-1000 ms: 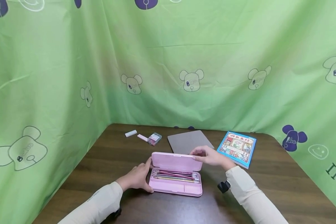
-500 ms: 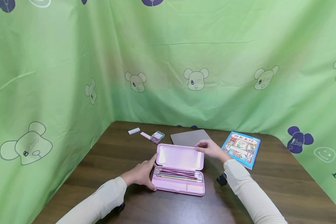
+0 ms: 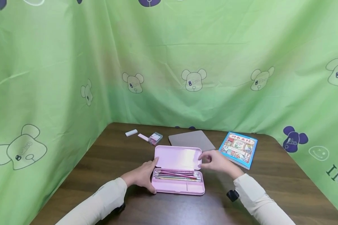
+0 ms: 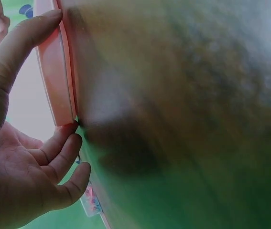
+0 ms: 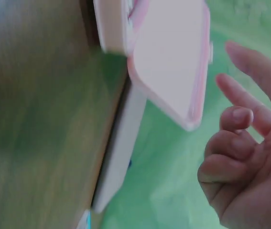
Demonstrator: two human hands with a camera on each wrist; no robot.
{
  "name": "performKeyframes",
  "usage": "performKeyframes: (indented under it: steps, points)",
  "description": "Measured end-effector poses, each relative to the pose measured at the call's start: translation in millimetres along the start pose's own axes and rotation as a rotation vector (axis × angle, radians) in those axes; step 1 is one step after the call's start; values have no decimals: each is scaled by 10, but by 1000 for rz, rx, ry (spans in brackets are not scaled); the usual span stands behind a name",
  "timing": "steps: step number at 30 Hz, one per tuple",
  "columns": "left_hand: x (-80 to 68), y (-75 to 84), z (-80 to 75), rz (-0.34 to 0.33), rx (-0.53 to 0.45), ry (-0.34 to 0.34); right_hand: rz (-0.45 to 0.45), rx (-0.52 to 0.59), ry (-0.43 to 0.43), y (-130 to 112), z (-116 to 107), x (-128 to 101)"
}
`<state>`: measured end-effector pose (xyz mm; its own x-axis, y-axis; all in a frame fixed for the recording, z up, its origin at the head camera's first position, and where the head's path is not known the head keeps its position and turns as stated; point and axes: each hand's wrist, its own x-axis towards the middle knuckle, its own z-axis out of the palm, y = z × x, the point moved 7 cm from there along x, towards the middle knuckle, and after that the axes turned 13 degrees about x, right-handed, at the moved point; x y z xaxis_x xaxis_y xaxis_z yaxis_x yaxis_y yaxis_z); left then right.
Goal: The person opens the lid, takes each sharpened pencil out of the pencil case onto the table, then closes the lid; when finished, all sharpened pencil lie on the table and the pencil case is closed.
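Observation:
A pink pencil case (image 3: 178, 186) lies open on the dark wooden table (image 3: 270, 187), its lid (image 3: 177, 157) tilted back. Several pencils (image 3: 176, 175) lie in the base. My left hand (image 3: 146, 175) holds the case's left end, thumb on the lid's corner and fingers against the base. The left wrist view shows that thumb lying along the pink edge (image 4: 54, 76). My right hand (image 3: 211, 160) hovers just right of the lid with loosely curled fingers and holds nothing. In the right wrist view a gap separates the right hand (image 5: 250, 162) from the lid (image 5: 168, 62).
Behind the case lie a grey pad (image 3: 191, 140) and, further right, a blue picture book (image 3: 238, 149). A white eraser (image 3: 131, 133), a pink eraser (image 3: 142, 137) and a small clear box (image 3: 155, 138) sit at the back left. Green printed cloth walls stand at the back and on both sides.
The lid has swung from half raised to fully back. My right hand has let go of it and drawn back to the right. The left hand stays on the case's end.

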<state>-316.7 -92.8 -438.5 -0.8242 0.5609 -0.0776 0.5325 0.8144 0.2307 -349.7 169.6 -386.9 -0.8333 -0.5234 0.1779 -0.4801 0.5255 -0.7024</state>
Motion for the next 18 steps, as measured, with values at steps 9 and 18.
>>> performKeyframes:
  steps: [9, 18]
  points:
    - [6, -7, 38, -24, 6, -47, 44, -119, -235, 34, 470, -41]
    - [11, -21, 38, -29, 13, -35, 6, -187, -283, 14, 576, -2]
